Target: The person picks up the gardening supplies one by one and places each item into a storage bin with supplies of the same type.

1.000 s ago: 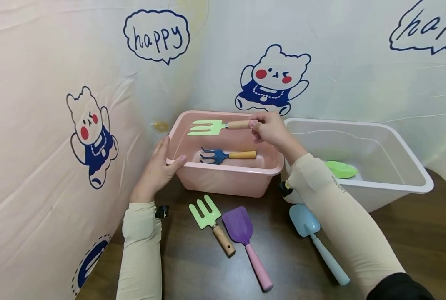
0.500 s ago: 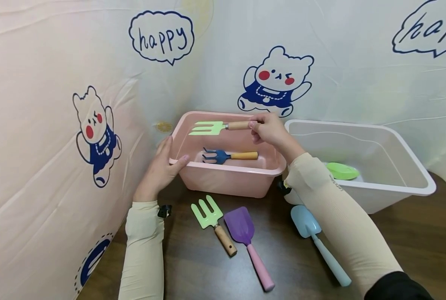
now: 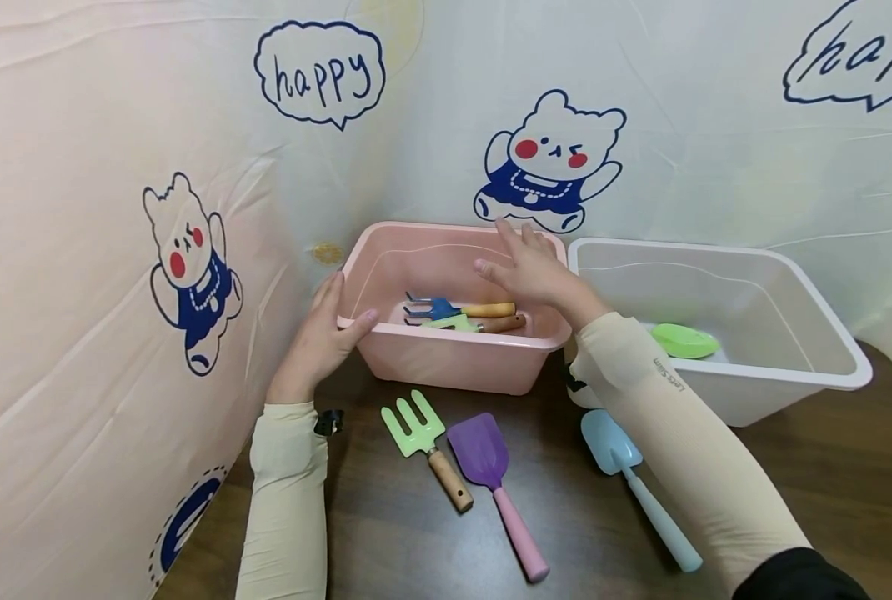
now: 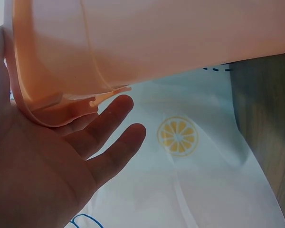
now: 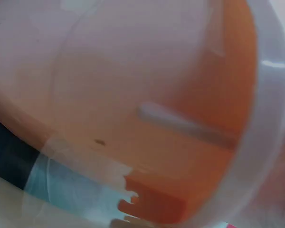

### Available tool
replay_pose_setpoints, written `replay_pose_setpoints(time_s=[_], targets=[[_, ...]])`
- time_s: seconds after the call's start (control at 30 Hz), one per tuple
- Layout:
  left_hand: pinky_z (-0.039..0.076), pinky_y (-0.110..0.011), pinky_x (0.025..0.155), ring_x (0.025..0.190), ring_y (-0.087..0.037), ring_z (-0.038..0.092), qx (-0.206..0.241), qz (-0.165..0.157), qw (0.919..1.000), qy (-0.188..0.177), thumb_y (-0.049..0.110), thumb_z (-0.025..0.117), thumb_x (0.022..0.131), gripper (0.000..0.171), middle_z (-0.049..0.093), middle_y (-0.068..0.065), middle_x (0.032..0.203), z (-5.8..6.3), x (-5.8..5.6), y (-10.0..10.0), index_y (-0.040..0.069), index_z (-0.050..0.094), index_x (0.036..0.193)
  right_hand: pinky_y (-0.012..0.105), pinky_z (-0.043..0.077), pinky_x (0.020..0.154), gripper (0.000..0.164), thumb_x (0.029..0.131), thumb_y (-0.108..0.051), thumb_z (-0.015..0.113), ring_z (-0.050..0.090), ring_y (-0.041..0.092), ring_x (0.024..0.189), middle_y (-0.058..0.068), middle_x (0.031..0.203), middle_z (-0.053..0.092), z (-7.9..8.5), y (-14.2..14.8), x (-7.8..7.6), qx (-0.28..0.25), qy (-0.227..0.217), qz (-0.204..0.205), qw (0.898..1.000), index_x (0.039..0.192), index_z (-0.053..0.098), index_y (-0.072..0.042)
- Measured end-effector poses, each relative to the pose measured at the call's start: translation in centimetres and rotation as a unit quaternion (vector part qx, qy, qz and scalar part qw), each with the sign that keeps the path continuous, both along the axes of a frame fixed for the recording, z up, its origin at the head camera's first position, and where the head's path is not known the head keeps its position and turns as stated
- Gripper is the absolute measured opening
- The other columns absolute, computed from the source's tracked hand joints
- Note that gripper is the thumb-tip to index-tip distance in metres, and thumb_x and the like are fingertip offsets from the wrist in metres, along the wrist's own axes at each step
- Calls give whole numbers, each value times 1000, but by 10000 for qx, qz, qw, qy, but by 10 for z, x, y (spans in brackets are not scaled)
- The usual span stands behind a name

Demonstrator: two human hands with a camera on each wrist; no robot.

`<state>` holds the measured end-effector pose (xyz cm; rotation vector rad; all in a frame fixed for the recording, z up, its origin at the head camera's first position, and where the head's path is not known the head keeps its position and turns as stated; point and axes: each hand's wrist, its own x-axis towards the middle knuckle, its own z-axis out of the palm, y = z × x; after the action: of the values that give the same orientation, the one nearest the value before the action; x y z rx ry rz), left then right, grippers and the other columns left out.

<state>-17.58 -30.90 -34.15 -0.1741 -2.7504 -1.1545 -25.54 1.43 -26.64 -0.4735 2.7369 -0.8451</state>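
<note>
My left hand [image 3: 314, 337] holds the left front corner of the pink bin [image 3: 446, 358], thumb over the rim. In the left wrist view, its other fingers spread along the outside under the lip. Over the right part of that bin, my right hand [image 3: 528, 267] has its fingers spread with nothing in them. A light green hand fork [image 3: 457, 322] with a wooden handle lies inside, partly hidden by the front rim. Just behind it lies a blue hand cultivator [image 3: 442, 308] with a yellow handle. The right wrist view shows only a blurred bin wall [image 5: 133, 71].
Another green hand fork [image 3: 414, 427], a purple spatula-shaped shovel [image 3: 482, 450] with a pink handle and a light blue trowel [image 3: 613, 442] lie on the dark table [image 3: 386, 550]. To the right, a white bin [image 3: 754, 258] holds a bright green piece [image 3: 684, 341]. Printed cloth hangs behind.
My right hand has let go of the green hand fork it held above the pink bin; the fork now lies inside, beside the blue cultivator. My left hand keeps its place on the rim.
</note>
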Motion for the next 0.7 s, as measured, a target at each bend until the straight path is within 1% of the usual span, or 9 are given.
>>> replay_pose_setpoints(time_s=[0.1,0.17,0.23,0.37,0.47,0.53,0.57,0.63,0.7], targets=[[15,-54,118,150,-38,15,-2,34,10000,-28,52,61,97,96,10,-20,166,1,0,-1,4,9,162,72,5,110,87,97,-61,53,-12,37,151,14,168,-9,2,0,2,70,150,109,9998,164,6,-31],[15,-54,118,150,-38,15,5,47,10000,-32,51,61,98,95,9,-20,166,2,0,-1,4,9,162,72,7,111,85,97,-61,53,-9,35,152,13,169,-3,5,-1,3,6,276,164,9995,164,13,-29],[15,-54,118,150,-38,15,28,55,10000,-28,49,62,98,95,9,-20,166,3,0,-1,4,8,162,70,10,112,80,98,-58,53,-1,34,153,12,168,9,9,-1,5,-127,467,232,9986,163,22,-25],[15,-54,119,150,-38,16,61,66,10000,10,48,62,98,94,10,-19,166,2,0,-1,4,9,162,62,29,111,62,101,-51,55,29,30,147,8,157,39,18,1,18,-664,768,170,9947,153,47,-18],[15,-54,118,150,-38,16,94,85,9999,-33,50,62,98,95,9,-18,166,2,1,0,4,9,162,50,48,99,44,103,-41,57,55,27,124,6,137,59,21,3,35,-1328,934,111,9867,137,63,-14],[15,-55,118,150,-38,15,111,97,9998,-92,52,62,97,97,9,-18,166,2,1,0,5,8,162,41,54,87,34,103,-33,59,61,24,104,4,120,66,20,3,50,-1881,964,175,9773,127,70,-11],[15,-55,118,150,-38,15,116,97,9998,-121,53,62,97,97,9,-17,167,2,1,0,6,8,162,40,56,83,30,104,-28,59,63,25,98,6,113,68,18,3,57,-2290,869,300,9691,122,71,-8],[15,-56,118,150,-38,14,131,94,9997,-171,53,62,97,98,8,-17,167,2,2,0,6,7,163,39,57,78,25,104,-19,58,66,29,89,10,102,70,12,1,70,-3064,542,687,9479,115,72,-1],[15,-56,118,150,-38,14,125,100,9997,-180,55,61,96,98,8,-18,167,2,1,0,7,7,163,41,58,78,24,104,-14,57,67,34,89,15,96,71,3,-3,83,-3651,47,1152,9238,113,71,4]])
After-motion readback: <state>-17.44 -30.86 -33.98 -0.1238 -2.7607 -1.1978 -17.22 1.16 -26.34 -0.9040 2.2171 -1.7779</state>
